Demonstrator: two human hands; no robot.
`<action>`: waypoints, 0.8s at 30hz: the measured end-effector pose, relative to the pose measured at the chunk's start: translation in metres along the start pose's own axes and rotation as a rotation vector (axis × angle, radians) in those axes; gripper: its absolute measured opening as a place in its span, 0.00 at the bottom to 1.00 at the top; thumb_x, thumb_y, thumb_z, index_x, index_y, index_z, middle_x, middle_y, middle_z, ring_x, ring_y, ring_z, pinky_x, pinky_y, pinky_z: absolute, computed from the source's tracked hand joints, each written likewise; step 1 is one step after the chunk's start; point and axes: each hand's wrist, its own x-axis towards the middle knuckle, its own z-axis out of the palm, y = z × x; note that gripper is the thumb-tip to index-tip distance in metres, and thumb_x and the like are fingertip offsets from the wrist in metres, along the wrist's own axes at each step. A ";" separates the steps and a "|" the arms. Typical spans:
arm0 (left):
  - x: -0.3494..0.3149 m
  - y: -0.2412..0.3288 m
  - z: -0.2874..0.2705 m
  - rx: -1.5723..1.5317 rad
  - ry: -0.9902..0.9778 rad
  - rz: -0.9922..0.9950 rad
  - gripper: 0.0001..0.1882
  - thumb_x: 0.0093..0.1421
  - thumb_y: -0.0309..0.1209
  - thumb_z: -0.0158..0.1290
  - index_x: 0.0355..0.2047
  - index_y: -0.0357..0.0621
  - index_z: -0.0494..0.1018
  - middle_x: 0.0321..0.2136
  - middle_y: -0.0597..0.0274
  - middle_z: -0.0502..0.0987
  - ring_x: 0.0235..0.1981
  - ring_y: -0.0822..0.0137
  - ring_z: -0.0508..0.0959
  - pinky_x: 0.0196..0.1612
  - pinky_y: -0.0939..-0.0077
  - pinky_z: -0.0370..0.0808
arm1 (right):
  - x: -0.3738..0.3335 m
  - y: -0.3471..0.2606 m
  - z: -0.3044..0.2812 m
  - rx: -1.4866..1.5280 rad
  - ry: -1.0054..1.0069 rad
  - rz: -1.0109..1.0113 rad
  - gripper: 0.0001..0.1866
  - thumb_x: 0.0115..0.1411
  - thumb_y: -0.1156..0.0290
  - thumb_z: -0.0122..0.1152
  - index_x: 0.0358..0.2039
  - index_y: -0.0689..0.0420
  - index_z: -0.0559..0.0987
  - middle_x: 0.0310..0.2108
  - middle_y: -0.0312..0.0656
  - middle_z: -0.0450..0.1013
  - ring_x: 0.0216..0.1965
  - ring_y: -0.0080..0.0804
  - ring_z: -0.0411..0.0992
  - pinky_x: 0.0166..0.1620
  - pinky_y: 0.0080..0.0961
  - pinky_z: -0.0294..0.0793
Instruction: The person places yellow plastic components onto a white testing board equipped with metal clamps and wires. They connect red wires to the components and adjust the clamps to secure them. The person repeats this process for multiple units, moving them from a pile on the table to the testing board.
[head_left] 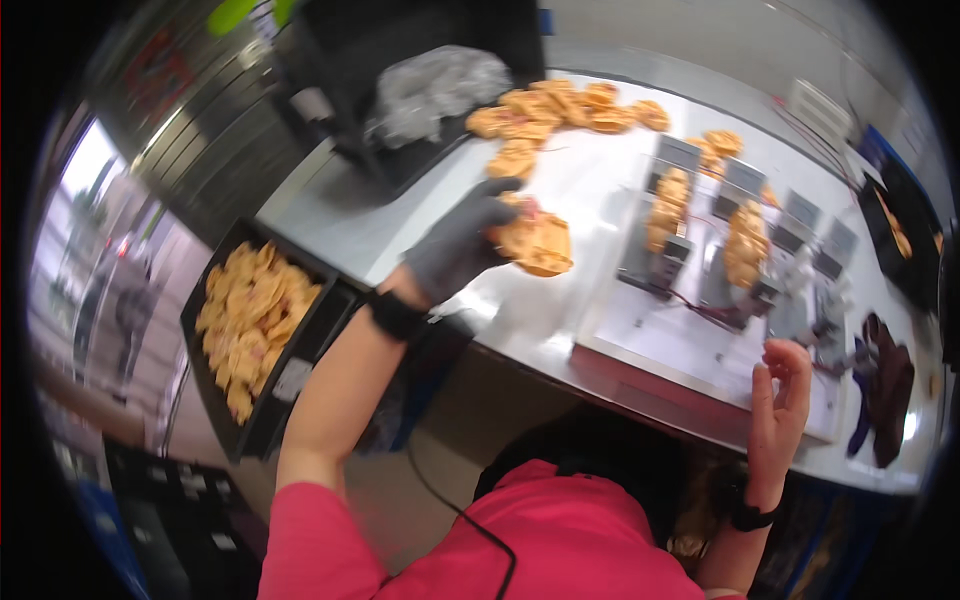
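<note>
My left hand, in a dark grey glove, grips an orange molded plastic part above the white tabletop. A spot of red shows on the part near my fingers. My right hand is bare and lifted at the front edge of the fixture board, its fingers loosely bent and apart, with nothing seen in them. Two similar orange parts, one on the left clamp station and one on the station beside it, sit on the board.
A black bin heaped with orange parts stands at the table's left. Behind, a black crate holds clear plastic bags. More orange parts lie along the back. A dark glove rests at the right, near a black tray.
</note>
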 end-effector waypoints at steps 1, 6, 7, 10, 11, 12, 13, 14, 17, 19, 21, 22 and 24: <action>-0.006 0.006 0.004 -0.167 -0.025 -0.023 0.30 0.61 0.34 0.54 0.63 0.44 0.61 0.52 0.55 0.72 0.53 0.60 0.77 0.56 0.64 0.76 | -0.004 0.003 -0.005 0.070 0.100 0.009 0.14 0.63 0.79 0.58 0.50 0.61 0.73 0.47 0.41 0.70 0.47 0.30 0.68 0.54 0.26 0.66; -0.015 0.024 0.035 -0.515 -0.144 -0.131 0.21 0.64 0.35 0.54 0.55 0.41 0.69 0.49 0.56 0.75 0.50 0.65 0.77 0.49 0.71 0.79 | 0.000 0.012 -0.036 0.116 0.436 0.090 0.17 0.69 0.74 0.54 0.57 0.62 0.70 0.50 0.38 0.68 0.48 0.24 0.65 0.54 0.22 0.65; -0.013 0.025 0.038 -0.575 -0.184 -0.156 0.22 0.64 0.36 0.54 0.55 0.40 0.69 0.50 0.55 0.75 0.50 0.65 0.77 0.47 0.72 0.80 | 0.002 0.016 -0.040 0.117 0.425 0.094 0.17 0.69 0.74 0.54 0.57 0.62 0.70 0.50 0.38 0.68 0.47 0.24 0.65 0.54 0.22 0.65; -0.012 0.033 0.070 -0.671 -0.336 -0.235 0.22 0.66 0.40 0.54 0.54 0.38 0.69 0.49 0.55 0.76 0.49 0.64 0.77 0.44 0.76 0.81 | 0.003 0.036 -0.039 0.129 0.362 0.102 0.19 0.68 0.72 0.56 0.58 0.60 0.69 0.51 0.38 0.67 0.47 0.24 0.66 0.52 0.23 0.65; -0.011 0.033 0.076 -0.658 -0.332 -0.226 0.22 0.66 0.41 0.55 0.53 0.38 0.70 0.47 0.55 0.77 0.47 0.63 0.78 0.42 0.77 0.82 | 0.001 0.037 -0.037 0.100 0.337 0.126 0.20 0.68 0.71 0.57 0.58 0.59 0.69 0.50 0.38 0.67 0.47 0.25 0.66 0.52 0.23 0.66; -0.011 0.033 0.080 -0.652 -0.328 -0.215 0.22 0.66 0.41 0.55 0.53 0.38 0.70 0.46 0.55 0.77 0.46 0.63 0.79 0.43 0.76 0.82 | 0.002 0.035 -0.034 0.072 0.307 0.148 0.20 0.68 0.70 0.58 0.59 0.58 0.69 0.50 0.39 0.68 0.47 0.25 0.66 0.52 0.23 0.66; -0.011 0.032 0.083 -0.645 -0.324 -0.204 0.22 0.66 0.41 0.55 0.53 0.38 0.70 0.46 0.55 0.77 0.46 0.62 0.79 0.43 0.76 0.82 | 0.000 0.037 -0.034 0.080 0.305 0.161 0.21 0.67 0.69 0.58 0.59 0.56 0.69 0.49 0.39 0.68 0.47 0.26 0.67 0.52 0.24 0.66; -0.009 0.032 0.085 -0.638 -0.320 -0.193 0.22 0.66 0.42 0.56 0.53 0.38 0.71 0.45 0.55 0.77 0.46 0.62 0.79 0.44 0.75 0.82 | 0.001 0.036 -0.035 0.090 0.304 0.160 0.21 0.67 0.69 0.59 0.59 0.57 0.69 0.49 0.39 0.68 0.47 0.26 0.67 0.52 0.24 0.66; -0.005 0.031 0.089 -0.613 -0.279 -0.176 0.21 0.66 0.43 0.55 0.51 0.42 0.73 0.44 0.57 0.78 0.43 0.64 0.79 0.41 0.76 0.82 | 0.002 0.036 -0.036 0.129 0.299 0.163 0.21 0.67 0.68 0.59 0.59 0.57 0.69 0.49 0.39 0.69 0.48 0.26 0.68 0.53 0.25 0.66; -0.004 0.030 0.092 -0.583 -0.262 -0.142 0.19 0.66 0.43 0.55 0.50 0.43 0.73 0.44 0.58 0.78 0.43 0.65 0.79 0.42 0.75 0.81 | 0.003 0.036 -0.037 0.132 0.278 0.167 0.21 0.67 0.68 0.59 0.59 0.56 0.69 0.49 0.39 0.69 0.48 0.26 0.68 0.52 0.25 0.66; -0.002 0.028 0.091 -0.552 -0.281 -0.104 0.19 0.67 0.43 0.55 0.49 0.43 0.72 0.43 0.58 0.78 0.44 0.65 0.80 0.47 0.73 0.81 | 0.004 0.035 -0.038 0.145 0.259 0.174 0.21 0.67 0.68 0.59 0.59 0.56 0.69 0.48 0.40 0.68 0.47 0.26 0.68 0.52 0.25 0.67; -0.002 0.028 0.092 -0.548 -0.267 -0.107 0.18 0.67 0.43 0.54 0.49 0.43 0.72 0.43 0.58 0.78 0.43 0.65 0.80 0.48 0.72 0.81 | 0.005 0.034 -0.038 0.157 0.250 0.179 0.21 0.67 0.69 0.59 0.59 0.55 0.69 0.47 0.40 0.68 0.47 0.26 0.68 0.51 0.25 0.67; 0.000 0.028 0.094 -0.540 -0.240 -0.115 0.18 0.67 0.43 0.54 0.49 0.43 0.72 0.42 0.59 0.77 0.42 0.65 0.79 0.49 0.71 0.80 | 0.008 0.033 -0.039 0.174 0.239 0.184 0.21 0.67 0.70 0.60 0.59 0.54 0.70 0.47 0.39 0.68 0.46 0.26 0.69 0.51 0.25 0.68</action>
